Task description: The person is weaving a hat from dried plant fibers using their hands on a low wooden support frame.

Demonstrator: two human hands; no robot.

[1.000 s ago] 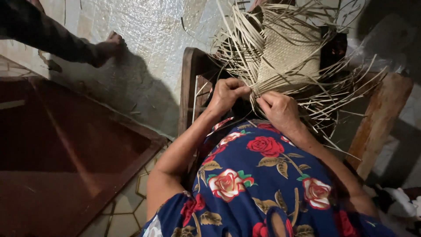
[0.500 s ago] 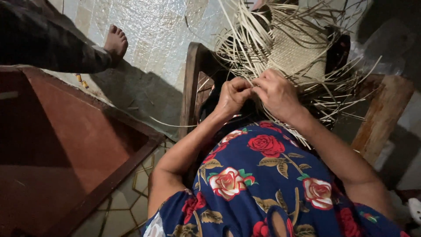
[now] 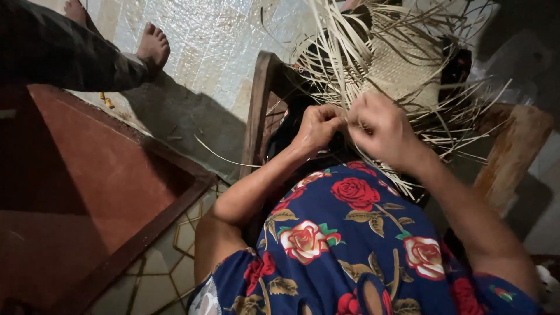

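A half-woven pale straw hat (image 3: 402, 64) rests on a wooden stand in front of me, with several long loose strands fanning out from its edge. My left hand (image 3: 318, 125) pinches strands at the near rim of the weave. My right hand (image 3: 382, 128) sits beside it, fingers closed on other straw strands at the same spot. The two hands almost touch. My lap, in a dark blue dress with red roses (image 3: 356, 245), fills the lower view.
A wooden chair frame (image 3: 256, 116) stands behind the hat, another wooden piece (image 3: 513, 146) at right. Another person's bare feet (image 3: 153, 46) and trouser leg (image 3: 64, 52) are at top left. A reddish wooden board (image 3: 87, 192) lies at left on a tiled floor.
The view has shifted, so the hat and hands now sit higher and further right. Both hands have stayed on the rim and closed nearer each other. The other person's foot has shifted.
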